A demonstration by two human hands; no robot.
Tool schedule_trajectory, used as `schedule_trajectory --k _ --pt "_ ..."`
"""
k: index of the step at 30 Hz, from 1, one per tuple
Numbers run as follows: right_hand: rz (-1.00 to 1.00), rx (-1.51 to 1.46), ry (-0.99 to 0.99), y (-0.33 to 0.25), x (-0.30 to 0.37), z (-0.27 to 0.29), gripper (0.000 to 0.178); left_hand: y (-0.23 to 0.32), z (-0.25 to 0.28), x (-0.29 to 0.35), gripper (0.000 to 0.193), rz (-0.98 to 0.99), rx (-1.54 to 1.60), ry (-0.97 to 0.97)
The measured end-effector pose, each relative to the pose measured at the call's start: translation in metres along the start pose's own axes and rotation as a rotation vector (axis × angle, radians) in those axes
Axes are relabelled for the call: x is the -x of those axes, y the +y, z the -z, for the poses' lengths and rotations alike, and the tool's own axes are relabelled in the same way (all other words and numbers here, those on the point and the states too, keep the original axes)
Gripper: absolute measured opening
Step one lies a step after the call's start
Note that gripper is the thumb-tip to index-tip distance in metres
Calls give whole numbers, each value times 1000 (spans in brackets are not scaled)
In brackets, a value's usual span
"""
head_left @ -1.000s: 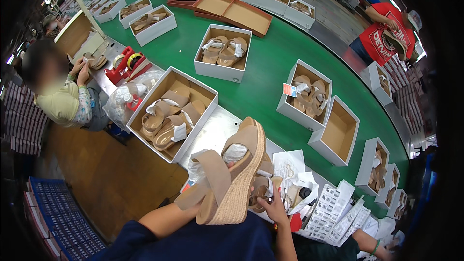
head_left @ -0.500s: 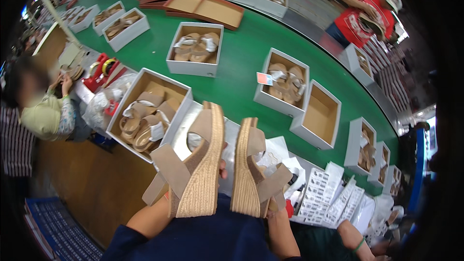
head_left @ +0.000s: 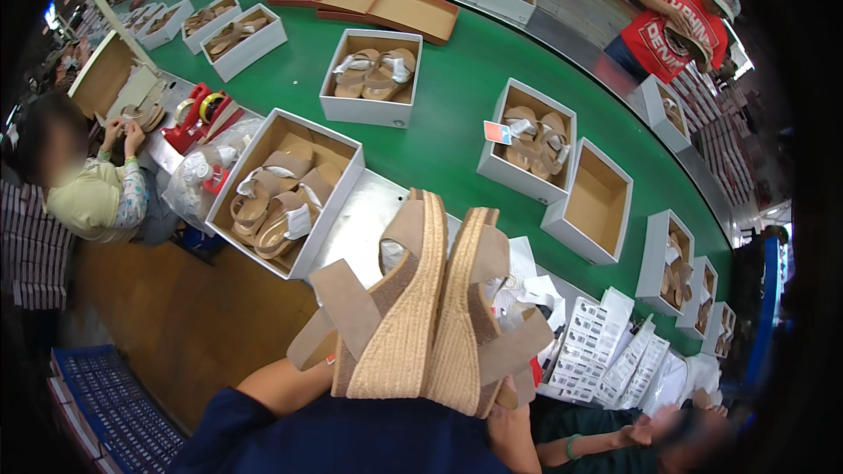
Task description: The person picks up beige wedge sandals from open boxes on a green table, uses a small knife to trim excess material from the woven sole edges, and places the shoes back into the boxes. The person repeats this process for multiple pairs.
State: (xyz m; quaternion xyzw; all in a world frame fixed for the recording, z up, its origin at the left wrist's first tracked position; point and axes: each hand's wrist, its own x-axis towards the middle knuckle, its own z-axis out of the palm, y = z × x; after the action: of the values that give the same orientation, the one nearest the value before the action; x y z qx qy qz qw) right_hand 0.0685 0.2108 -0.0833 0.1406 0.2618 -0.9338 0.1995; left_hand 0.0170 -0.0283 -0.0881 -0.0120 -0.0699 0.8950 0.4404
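Note:
In front of me are two taupe wedge sandals with woven rope-like soles, held up side by side with their soles turned toward each other. The left sandal (head_left: 399, 325) hides my left hand, whose forearm (head_left: 283, 384) reaches up behind its straps. My right hand (head_left: 507, 399) is closed on the right sandal (head_left: 470, 333) near its ankle strap, most of its fingers hidden. The two soles touch or nearly touch along the wedges. Just beyond, a white shoe box (head_left: 338, 211) holds several similar sandals with white paper stuffing.
A green work surface (head_left: 448, 132) carries open boxes of sandals, an empty box (head_left: 600, 202) and brown lids (head_left: 413, 13). Label sheets (head_left: 584, 342) lie at right. A red tape dispenser (head_left: 198, 123) stands left. People work at left, far right and lower right.
Both sandals have come together, closing the gap between their soles. My view has shifted slightly, and at lower right another person's hands and head have come further into sight.

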Motion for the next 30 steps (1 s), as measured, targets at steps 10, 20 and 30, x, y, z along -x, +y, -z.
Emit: schedule_trajectory --k 10,20,30 --pt "-5 -38 -114 -27 11 -50 66 25 -20 11 80 -57 -263 62" --pt "-156 -41 -114 -61 5 -69 75 19 -86 -14 78 -183 -585 346" --pt "393 506 9 -115 24 -43 59 48 -57 -27 67 -327 -1193 107"
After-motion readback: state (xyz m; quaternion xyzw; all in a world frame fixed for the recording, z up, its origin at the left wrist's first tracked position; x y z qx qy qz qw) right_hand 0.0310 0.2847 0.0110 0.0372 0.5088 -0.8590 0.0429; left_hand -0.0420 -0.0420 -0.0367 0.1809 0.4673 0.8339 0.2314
